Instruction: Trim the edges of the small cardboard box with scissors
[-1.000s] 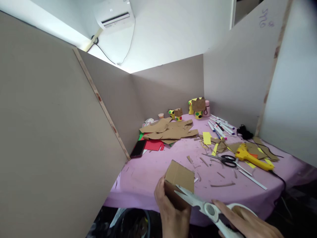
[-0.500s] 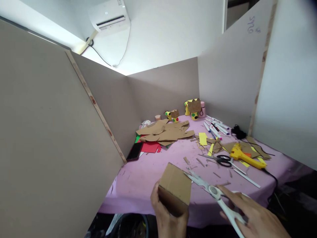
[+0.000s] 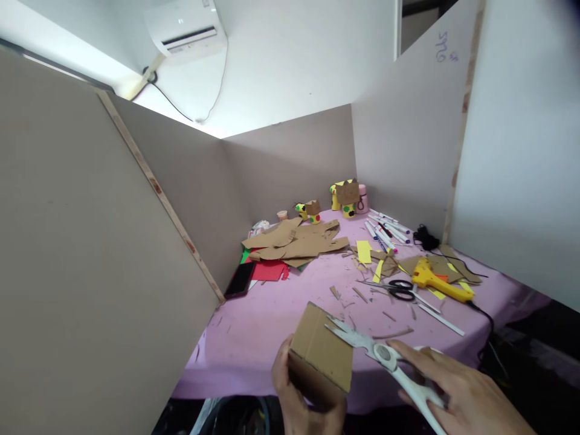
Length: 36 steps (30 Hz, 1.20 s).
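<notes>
A small brown cardboard box [image 3: 322, 349] is gripped from below by my left hand [image 3: 299, 405], near the front edge of the table. My right hand [image 3: 457, 386] is closed round the handles of white-handled scissors [image 3: 385, 356]. Their blades are slightly parted and lie over the top right edge of the box; whether they touch the card I cannot tell. Thin cardboard offcuts [image 3: 392, 333] are scattered on the pink tablecloth [image 3: 254, 338] beyond the box.
Black-handled scissors [image 3: 401, 290] and a yellow glue gun [image 3: 437, 282] lie at the right, its cord over the edge. Markers [image 3: 385, 229], cardboard sheets [image 3: 294, 241], a phone [image 3: 240, 279] and decorated cardboard figures [image 3: 348, 196] stand further back. Grey partitions [image 3: 290, 151] enclose the table.
The scissor blades have moved left, further over the top of the box. The box has tilted slightly in my left hand, and the whole view has shifted a little.
</notes>
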Each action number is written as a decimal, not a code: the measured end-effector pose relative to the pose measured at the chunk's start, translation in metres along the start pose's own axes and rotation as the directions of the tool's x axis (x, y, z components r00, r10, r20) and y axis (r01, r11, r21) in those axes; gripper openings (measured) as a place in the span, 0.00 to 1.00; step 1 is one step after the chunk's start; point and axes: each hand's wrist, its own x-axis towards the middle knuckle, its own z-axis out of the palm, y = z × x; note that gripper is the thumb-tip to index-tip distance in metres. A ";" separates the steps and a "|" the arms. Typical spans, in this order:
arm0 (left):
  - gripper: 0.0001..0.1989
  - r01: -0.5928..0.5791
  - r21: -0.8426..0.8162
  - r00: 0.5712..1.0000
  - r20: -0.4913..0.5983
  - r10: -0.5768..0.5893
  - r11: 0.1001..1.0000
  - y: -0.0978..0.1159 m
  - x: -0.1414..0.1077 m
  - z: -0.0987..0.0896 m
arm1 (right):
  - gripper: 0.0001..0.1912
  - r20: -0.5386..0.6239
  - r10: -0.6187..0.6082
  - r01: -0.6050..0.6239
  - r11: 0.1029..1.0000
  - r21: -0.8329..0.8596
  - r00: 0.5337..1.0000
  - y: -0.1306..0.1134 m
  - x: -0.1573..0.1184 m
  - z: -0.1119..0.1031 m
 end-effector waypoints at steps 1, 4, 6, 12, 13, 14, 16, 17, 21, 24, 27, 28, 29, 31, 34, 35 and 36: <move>0.40 -0.021 -0.003 1.000 -0.001 0.021 1.000 0.000 0.000 0.000 | 0.25 -0.006 0.000 0.000 1.000 0.006 1.000 0.000 0.000 -0.001; 0.41 0.007 -0.022 1.000 0.003 -0.007 1.000 -0.003 -0.001 0.000 | 0.23 -0.011 0.009 -0.009 0.999 0.042 1.000 -0.002 0.000 -0.003; 0.42 0.046 -0.034 0.999 -0.020 -0.047 0.998 -0.005 -0.002 0.001 | 0.23 -0.025 0.018 -0.017 0.999 0.049 1.000 -0.002 0.000 -0.004; 0.43 -0.102 -0.093 0.994 -0.047 0.098 0.990 -0.013 0.000 0.002 | 0.23 0.001 0.027 -0.027 0.997 0.069 1.000 0.001 0.000 -0.003; 0.43 -0.111 -0.096 0.993 -0.043 0.107 0.989 -0.014 0.000 0.001 | 0.23 0.007 0.027 -0.028 0.997 0.077 1.000 0.001 -0.001 -0.003; 0.43 -0.095 -0.093 0.995 -0.031 0.092 0.991 -0.015 0.001 0.000 | 0.22 0.014 0.025 -0.026 0.996 0.089 1.000 0.002 -0.001 -0.002; 0.42 -0.016 -0.092 1.000 0.020 0.018 0.996 -0.017 0.002 -0.002 | 0.23 0.027 0.016 -0.019 0.993 0.115 1.000 0.003 -0.002 -0.003; 0.41 0.022 -0.096 0.999 0.046 -0.017 0.995 -0.018 0.002 -0.003 | 0.23 0.028 0.010 -0.014 0.993 0.118 1.000 0.003 -0.002 -0.004; 0.41 0.062 -0.118 0.997 0.060 -0.055 0.991 -0.020 0.003 -0.005 | 0.23 -0.011 0.001 0.000 0.999 0.047 1.000 0.003 0.000 -0.011; 0.40 0.109 -0.143 0.993 0.056 -0.101 0.984 -0.017 0.005 -0.006 | 0.22 -0.023 0.016 -0.015 0.998 0.058 1.000 0.001 0.002 -0.015; 0.39 0.188 -0.192 0.982 0.067 -0.178 0.963 -0.011 0.008 -0.008 | 0.22 0.001 0.059 -0.058 0.988 0.143 0.998 -0.003 0.002 -0.017; 0.40 0.215 -0.210 0.976 0.072 -0.204 0.954 -0.009 0.008 -0.008 | 0.22 0.016 0.074 -0.076 0.981 0.176 0.997 -0.004 0.002 -0.017; 0.40 0.247 -0.224 0.969 0.083 -0.234 0.943 -0.006 0.008 -0.008 | 0.22 0.034 0.093 -0.098 0.973 0.211 0.995 -0.004 0.002 -0.017; 0.43 0.320 -0.241 0.947 0.114 -0.301 0.916 0.000 0.007 -0.008 | 0.22 0.093 0.136 -0.157 0.948 0.278 0.986 -0.006 0.002 -0.016; 0.49 0.445 -0.254 0.895 0.119 -0.429 0.859 0.010 0.005 -0.007 | 0.23 0.222 0.201 -0.280 0.860 0.426 0.954 -0.007 0.003 -0.013; 0.51 0.495 -0.267 0.868 0.129 -0.479 0.827 0.013 0.007 -0.007 | 0.23 0.263 0.210 -0.320 0.803 0.503 0.941 -0.007 0.004 -0.011; 0.52 0.548 -0.293 0.836 0.154 -0.527 0.784 0.015 0.009 -0.006 | 0.24 0.304 0.213 -0.359 0.725 0.587 0.929 -0.006 0.004 -0.008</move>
